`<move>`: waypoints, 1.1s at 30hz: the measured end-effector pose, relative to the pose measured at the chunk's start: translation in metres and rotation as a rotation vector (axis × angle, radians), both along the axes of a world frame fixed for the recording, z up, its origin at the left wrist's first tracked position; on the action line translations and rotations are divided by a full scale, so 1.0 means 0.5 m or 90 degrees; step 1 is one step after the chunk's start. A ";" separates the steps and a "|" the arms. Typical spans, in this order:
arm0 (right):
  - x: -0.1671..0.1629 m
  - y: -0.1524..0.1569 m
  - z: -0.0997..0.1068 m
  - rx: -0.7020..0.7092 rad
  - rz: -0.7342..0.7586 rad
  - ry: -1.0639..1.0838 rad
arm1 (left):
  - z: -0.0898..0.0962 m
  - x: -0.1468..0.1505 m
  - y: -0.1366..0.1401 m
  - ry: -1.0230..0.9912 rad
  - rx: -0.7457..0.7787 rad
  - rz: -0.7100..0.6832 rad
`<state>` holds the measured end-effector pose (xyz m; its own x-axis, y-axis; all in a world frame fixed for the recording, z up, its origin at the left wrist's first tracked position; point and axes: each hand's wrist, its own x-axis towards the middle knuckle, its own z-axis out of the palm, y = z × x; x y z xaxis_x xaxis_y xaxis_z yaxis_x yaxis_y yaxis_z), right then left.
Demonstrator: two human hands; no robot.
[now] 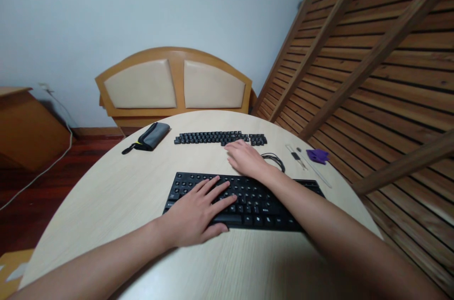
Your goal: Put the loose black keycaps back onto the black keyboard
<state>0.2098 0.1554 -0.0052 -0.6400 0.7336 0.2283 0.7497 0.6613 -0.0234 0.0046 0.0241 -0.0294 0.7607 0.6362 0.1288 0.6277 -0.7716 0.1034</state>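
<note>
A black keyboard lies on the round table in front of me, with gaps where some keys have no caps. My left hand rests flat on its left part, fingers spread over the keys. Beyond the keyboard, several loose black keycaps are laid out in rows. My right hand reaches across the keyboard to the near edge of these rows. Its fingers are bent together at a keycap, partly hidden by the hand. The right forearm covers part of the keyboard's right side.
A coiled black cable lies behind the keyboard. On the right are a wire keycap puller, a thin white brush and a purple cloth. A grey pouch sits at the back left of the pale table.
</note>
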 end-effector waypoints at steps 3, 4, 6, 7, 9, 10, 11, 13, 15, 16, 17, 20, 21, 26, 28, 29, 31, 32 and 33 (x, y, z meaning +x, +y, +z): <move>-0.023 0.035 -0.019 0.021 -0.001 -0.019 | -0.003 0.000 0.001 -0.010 0.008 -0.001; -0.029 0.040 -0.023 0.019 -0.007 -0.021 | -0.004 0.000 0.001 -0.012 0.008 -0.001; -0.040 0.044 -0.026 0.012 -0.016 -0.022 | -0.004 0.000 0.001 -0.015 0.004 0.000; -0.043 0.044 -0.026 0.008 -0.016 -0.021 | -0.003 0.000 0.001 -0.016 0.002 0.001; -0.049 0.040 -0.024 0.003 -0.007 -0.016 | -0.001 0.001 0.000 -0.014 -0.003 0.000; -0.050 0.038 -0.023 0.001 -0.001 -0.013 | 0.001 0.001 0.000 -0.011 -0.006 0.000; -0.050 0.037 -0.022 -0.003 0.003 -0.010 | 0.002 0.001 -0.001 -0.006 -0.009 0.000; -0.049 0.033 -0.022 -0.013 0.009 -0.004 | 0.005 0.002 -0.001 0.001 -0.013 0.001; -0.042 0.029 -0.024 -0.028 0.009 0.006 | 0.006 0.002 -0.001 0.005 -0.015 0.003; -0.038 0.026 -0.025 -0.037 0.010 0.011 | 0.006 0.001 -0.002 0.006 -0.016 0.004; -0.032 0.022 -0.025 -0.045 0.012 0.017 | 0.005 0.001 -0.002 0.007 -0.015 0.005; -0.008 0.000 -0.021 -0.063 0.018 0.034 | 0.004 0.000 -0.002 0.011 -0.009 0.008; 0.002 -0.011 -0.017 -0.069 0.020 0.047 | 0.004 0.000 -0.002 0.012 -0.006 0.007; 0.061 -0.079 0.011 -0.178 0.028 0.249 | 0.006 0.000 -0.003 0.018 -0.009 0.008; 0.085 -0.107 0.018 -0.260 0.027 0.328 | 0.008 0.001 -0.003 0.016 -0.012 0.010; 0.095 -0.119 0.020 -0.305 0.025 0.363 | 0.008 0.001 -0.004 0.013 -0.012 0.010; 0.114 -0.141 0.019 -0.382 0.013 0.421 | 0.009 0.001 -0.004 0.011 -0.014 0.010; 0.121 -0.151 0.017 -0.417 0.007 0.436 | 0.009 0.001 -0.004 0.012 -0.016 0.009; 0.126 -0.159 0.016 -0.452 -0.001 0.442 | 0.009 0.001 -0.004 0.013 -0.018 0.009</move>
